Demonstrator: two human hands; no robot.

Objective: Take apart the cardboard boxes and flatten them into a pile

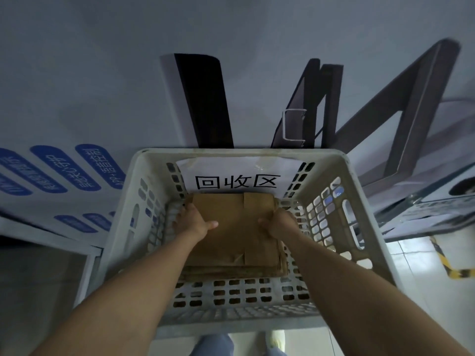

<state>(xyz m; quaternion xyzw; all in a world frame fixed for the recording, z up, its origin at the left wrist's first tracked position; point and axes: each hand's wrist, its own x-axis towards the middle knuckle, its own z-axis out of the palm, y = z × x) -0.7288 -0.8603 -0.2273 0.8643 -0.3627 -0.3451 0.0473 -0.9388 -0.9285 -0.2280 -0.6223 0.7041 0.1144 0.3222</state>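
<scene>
- Flattened cardboard boxes [232, 242]: brown stack lying flat on the floor of a white perforated plastic crate [244, 313], against its far wall.
- Left hand [191, 222]: grips the stack's left edge, thumb on top, fingers curled over the side.
- Right hand [279, 222]: grips the right edge likewise.
- Paper sign [239, 176]: printed "回收区", on the crate's far wall.

Dim, bluish light. Pale grey wall [102, 73] ahead of me; a dark panel [205, 98] and dark metal frames [401, 119] lean against it. White board with blue labels [51, 170] to my left. Pale tiled floor [424, 294] to my right, yellow-black hazard tape [441, 255] across it.
</scene>
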